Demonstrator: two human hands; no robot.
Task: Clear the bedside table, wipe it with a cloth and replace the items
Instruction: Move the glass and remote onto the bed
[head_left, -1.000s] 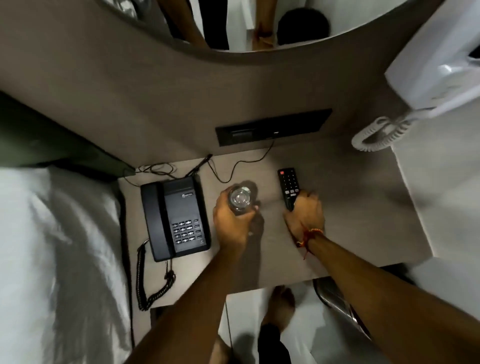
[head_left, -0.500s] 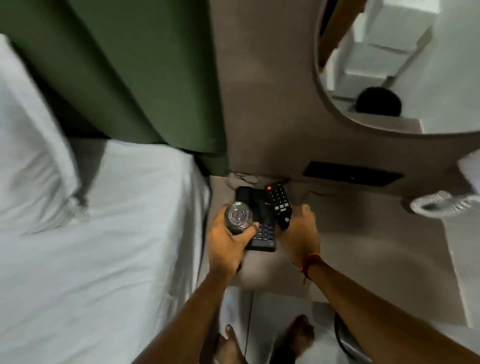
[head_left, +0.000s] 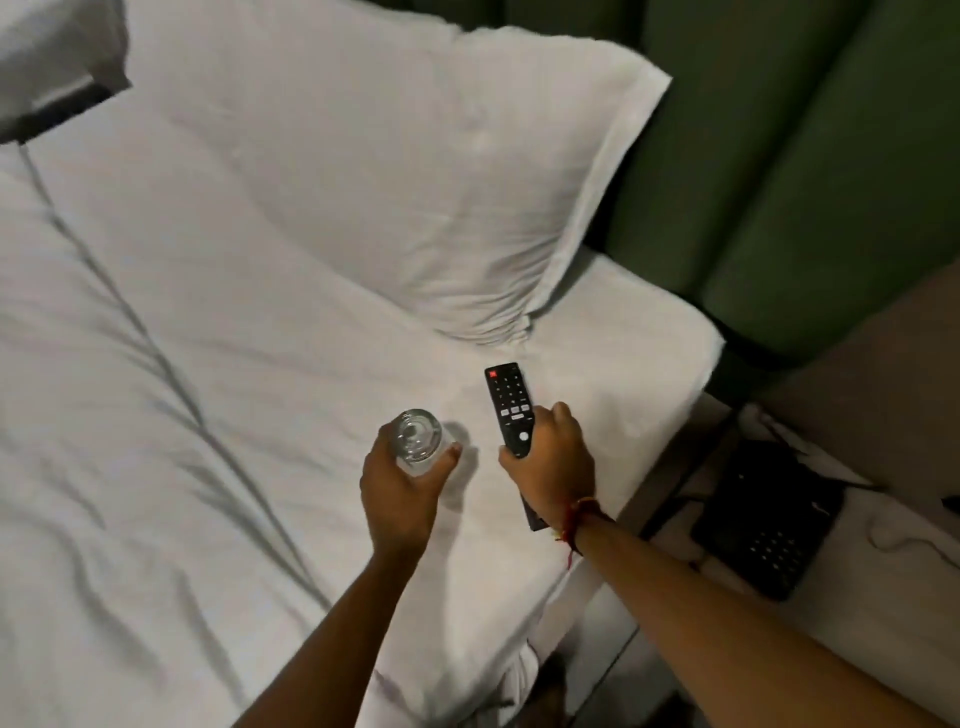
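Observation:
My left hand (head_left: 400, 486) grips a clear drinking glass (head_left: 415, 441), held upright over the white bed sheet (head_left: 218, 364). My right hand (head_left: 550, 462) holds a black remote control (head_left: 509, 402) by its lower half, buttons up, also above the bed near its right edge. A black desk telephone (head_left: 769, 525) stands on the bedside table (head_left: 883, 597) at the right, apart from both hands. No cloth is in sight.
A white pillow (head_left: 441, 182) lies at the head of the bed against a green padded headboard (head_left: 779, 182). Cables (head_left: 904, 540) trail on the table beside the phone. A foot (head_left: 545, 686) stands on the floor between bed and table.
Both hands carried the glass and the remote off the bedside table and leftward over the bed. My view swung left from the table to the bed; the phone stayed on the table.

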